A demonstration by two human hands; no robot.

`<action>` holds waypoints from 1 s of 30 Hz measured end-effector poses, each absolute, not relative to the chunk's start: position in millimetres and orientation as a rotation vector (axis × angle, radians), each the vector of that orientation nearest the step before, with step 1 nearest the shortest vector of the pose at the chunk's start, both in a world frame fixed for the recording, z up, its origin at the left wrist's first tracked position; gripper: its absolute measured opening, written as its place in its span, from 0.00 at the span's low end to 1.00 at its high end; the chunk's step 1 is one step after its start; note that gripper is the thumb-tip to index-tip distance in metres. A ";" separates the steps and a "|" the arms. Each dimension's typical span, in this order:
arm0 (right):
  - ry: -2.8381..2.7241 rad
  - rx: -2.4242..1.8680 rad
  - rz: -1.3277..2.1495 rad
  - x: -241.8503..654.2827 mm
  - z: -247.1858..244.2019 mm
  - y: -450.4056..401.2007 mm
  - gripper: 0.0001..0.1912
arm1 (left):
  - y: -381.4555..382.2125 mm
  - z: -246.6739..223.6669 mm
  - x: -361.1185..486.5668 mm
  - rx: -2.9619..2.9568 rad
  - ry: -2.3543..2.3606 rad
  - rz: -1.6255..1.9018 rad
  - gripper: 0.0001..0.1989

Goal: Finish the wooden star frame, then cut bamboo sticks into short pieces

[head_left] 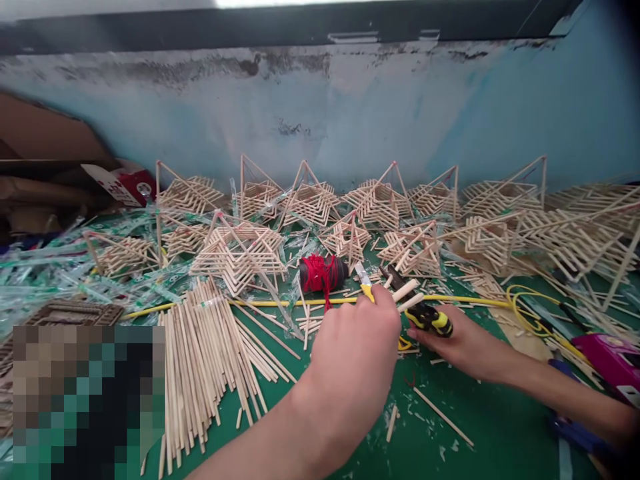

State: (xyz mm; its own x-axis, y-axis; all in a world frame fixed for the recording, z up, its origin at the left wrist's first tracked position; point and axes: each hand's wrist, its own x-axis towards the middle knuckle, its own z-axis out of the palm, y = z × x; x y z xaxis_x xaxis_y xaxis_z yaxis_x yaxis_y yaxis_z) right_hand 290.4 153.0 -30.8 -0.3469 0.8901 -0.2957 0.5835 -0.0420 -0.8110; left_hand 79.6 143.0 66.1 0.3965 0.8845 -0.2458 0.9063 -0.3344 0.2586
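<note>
Wooden sticks (407, 291), two short pale ends of them, show beyond the left hand (357, 350), above the middle of the green worktop (470, 407). That hand's grip is closed around them and seemingly also around a yellow tool (367, 292) with a flat, pale blade. The right hand (463, 339) has its grip closed on black-and-yellow pliers (430, 321), whose jaws lie close behind the stick ends; whether they bite on the wood cannot be told.

Much of the work looks done: layered stick frames (240, 257) stand in rough rows toward the wall, many with a peak of raised sticks, and several of these tips are reddish. Whether every frame is complete cannot be told from here. What is left seems to include the pieces in hand and perhaps the large bundle of long sticks (193, 367) at the left, which lies fanned out and not built into any frame. Red thread (320, 272) on a dark spool sits just beyond the left hand, with plenty wound on it.
</note>
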 end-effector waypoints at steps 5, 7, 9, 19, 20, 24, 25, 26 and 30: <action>-1.958 -1.555 1.318 285.0 -25.9 151.1 0.18 | 139.5 64.7 75.3 2.248 1.560 -0.128 0.22; -1.974 -1.556 1.292 286.6 -27.1 149.8 0.17 | 136.2 64.7 74.6 2.249 1.551 -0.103 0.24; -1.975 -1.576 1.239 290.0 -29.5 149.0 0.17 | 133.7 65.3 74.9 2.257 1.551 -0.051 0.27; -2.068 -1.828 1.354 292.3 -28.8 150.7 0.23 | 143.0 50.5 72.9 2.174 1.558 -0.009 0.17; -2.080 -1.834 1.357 291.0 -27.8 151.3 0.24 | 143.0 47.5 72.1 2.160 1.555 -0.001 0.17; -2.109 -1.857 1.335 284.7 -22.7 156.7 0.25 | 143.9 43.2 68.1 2.078 1.533 -0.010 0.17; -2.115 -1.856 1.325 283.6 -21.3 158.3 0.25 | 144.3 44.2 66.8 2.056 1.527 -0.019 0.18; -2.122 -1.852 1.320 283.0 -19.8 159.6 0.26 | 144.6 45.6 65.3 2.034 1.524 -0.025 0.19; -2.165 -1.829 1.320 285.7 -14.2 161.0 0.27 | 141.6 51.9 59.0 1.985 1.512 0.024 0.22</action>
State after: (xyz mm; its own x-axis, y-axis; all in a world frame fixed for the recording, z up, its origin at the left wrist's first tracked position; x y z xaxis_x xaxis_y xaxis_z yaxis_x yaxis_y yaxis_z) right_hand 285.7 161.0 -14.2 -0.3154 0.8165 -0.4836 0.8040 -0.0408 -0.5932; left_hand 59.0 141.6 51.9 0.3398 0.8726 -0.3509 0.8608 -0.1382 0.4898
